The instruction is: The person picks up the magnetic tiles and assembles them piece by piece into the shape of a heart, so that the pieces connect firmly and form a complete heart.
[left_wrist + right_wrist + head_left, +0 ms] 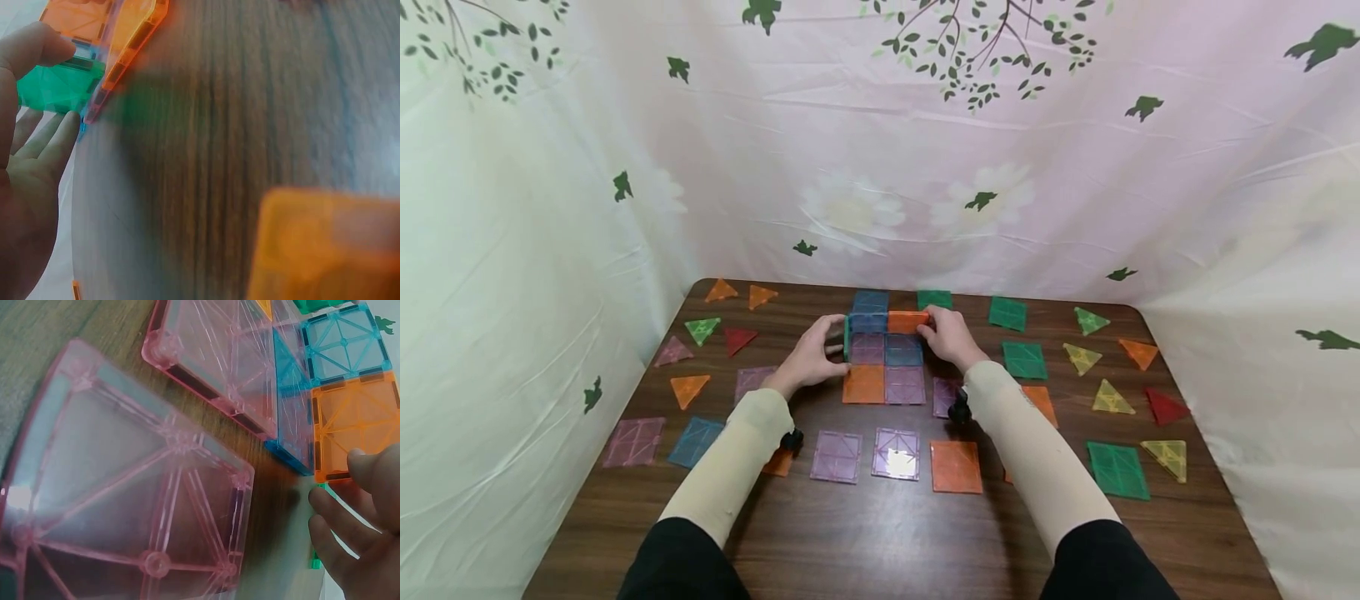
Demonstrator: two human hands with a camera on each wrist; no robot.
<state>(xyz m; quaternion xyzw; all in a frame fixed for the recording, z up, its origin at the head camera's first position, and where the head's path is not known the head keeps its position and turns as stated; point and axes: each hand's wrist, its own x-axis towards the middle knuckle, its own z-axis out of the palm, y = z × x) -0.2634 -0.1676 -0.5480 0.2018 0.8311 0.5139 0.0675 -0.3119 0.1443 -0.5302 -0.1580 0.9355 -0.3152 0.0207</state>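
Flat square tiles form a block on the table: purple [867, 348], blue [903, 350], orange [863, 384] and purple [905, 386]. At its back edge stand a blue tile [868, 322] and, beside it, an upright orange tile [907, 322] [356, 425]. My right hand [952, 337] [369, 531] holds the orange tile's outer edge, thumb on its near face, fingers partly hidden. An upright green tile [847, 338] [59, 86] stands at the left side. My left hand [808, 357] [31, 162] holds it between thumb and fingers.
Behind the block lie a blue tile [871, 300] and a green tile [935, 298]. Loose squares, such as purple [837, 457] and orange [956, 467], lie nearer. Small triangles [688, 389] [1112, 398] lie along both sides. A fabric curtain [880, 150] hangs behind the table.
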